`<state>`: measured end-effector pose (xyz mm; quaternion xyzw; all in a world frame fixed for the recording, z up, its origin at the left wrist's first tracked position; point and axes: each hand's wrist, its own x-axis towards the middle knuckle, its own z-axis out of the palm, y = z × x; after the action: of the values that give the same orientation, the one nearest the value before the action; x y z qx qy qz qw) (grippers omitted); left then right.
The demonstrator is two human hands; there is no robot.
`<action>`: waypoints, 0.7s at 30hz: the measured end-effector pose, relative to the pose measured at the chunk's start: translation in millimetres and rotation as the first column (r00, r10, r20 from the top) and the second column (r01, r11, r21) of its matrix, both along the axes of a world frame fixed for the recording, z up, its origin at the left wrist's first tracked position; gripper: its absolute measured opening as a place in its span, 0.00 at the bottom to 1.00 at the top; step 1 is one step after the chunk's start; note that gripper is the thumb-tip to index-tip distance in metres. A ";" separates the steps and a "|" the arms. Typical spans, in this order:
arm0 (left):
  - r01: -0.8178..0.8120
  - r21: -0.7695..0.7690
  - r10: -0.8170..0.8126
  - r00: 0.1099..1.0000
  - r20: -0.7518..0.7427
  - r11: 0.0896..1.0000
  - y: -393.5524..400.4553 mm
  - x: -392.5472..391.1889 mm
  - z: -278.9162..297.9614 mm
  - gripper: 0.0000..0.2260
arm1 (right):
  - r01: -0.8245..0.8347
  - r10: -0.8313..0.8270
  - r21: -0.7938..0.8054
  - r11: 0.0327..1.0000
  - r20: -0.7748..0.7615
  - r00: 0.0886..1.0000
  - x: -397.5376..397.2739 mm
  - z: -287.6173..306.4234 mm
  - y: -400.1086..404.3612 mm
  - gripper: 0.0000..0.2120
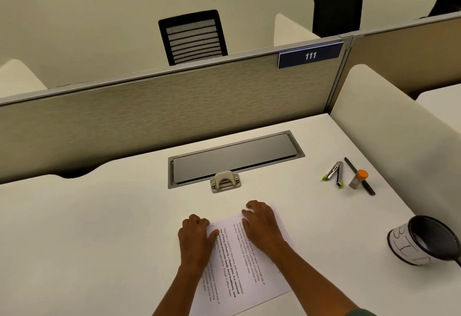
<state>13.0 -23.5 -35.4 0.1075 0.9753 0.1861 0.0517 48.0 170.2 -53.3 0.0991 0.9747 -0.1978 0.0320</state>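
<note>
Head view. One printed paper point(239, 265) lies on the white counter point(99, 228) at its near edge, text running lengthwise away from the viewer, with two punched holes along its far edge; whether it is one sheet or several cannot be told. The left hand point(197, 238) sits on the paper's far-left corner, fingers curled and thumb laid on the print; whether the fingers pinch the paper cannot be told. The right hand point(262, 228) rests released on the far-right part of the paper, fingers spread and fingertips pressing at the far edge.

Just beyond the paper stands one hole punch point(225, 182), touching the front rim of one grey cable hatch point(234, 159). To the right, well apart from the paper, lie one opened stapler point(334, 174) with green tips, one dark pen point(349, 163) and one glue stick point(358, 179) with an orange cap resting across the pen. One mesh cup point(424, 241) lies on its side at the right edge. Behind the partition point(149, 108), which bears one sign point(310, 55) reading 111, stand two black chairs point(193, 37).
</note>
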 end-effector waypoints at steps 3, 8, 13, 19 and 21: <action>-0.019 -0.019 0.019 1.000 0.000 1.000 -8.2 23.5 3.4 0.16 | -0.026 0.026 0.024 0.999 0.009 1.000 17.2 0.9 -11.3 0.20; -0.066 -0.063 0.069 0.997 0.043 0.996 -26.6 54.1 10.6 0.16 | -0.086 0.083 0.090 0.992 0.040 0.996 43.2 -1.1 -32.4 0.20; -0.127 -0.133 0.145 0.980 0.134 0.983 -53.0 74.6 15.2 0.18 | -0.154 0.142 0.163 0.974 0.084 0.986 54.5 4.6 -60.0 0.21; -0.161 -0.224 0.212 0.950 0.231 0.961 -83.7 93.9 19.6 0.20 | -0.193 0.173 0.204 0.960 0.110 0.979 63.4 7.2 -96.9 0.23; -0.164 -0.225 0.216 0.950 0.227 0.960 -91.6 104.0 19.5 0.20 | -0.134 0.116 0.185 0.974 0.105 0.988 72.6 10.4 -110.1 0.25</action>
<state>117.0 -115.2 -15.8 -0.0174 0.9807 0.1015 0.1662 120.5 60.1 -42.9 0.0494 0.9909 -0.0959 0.0804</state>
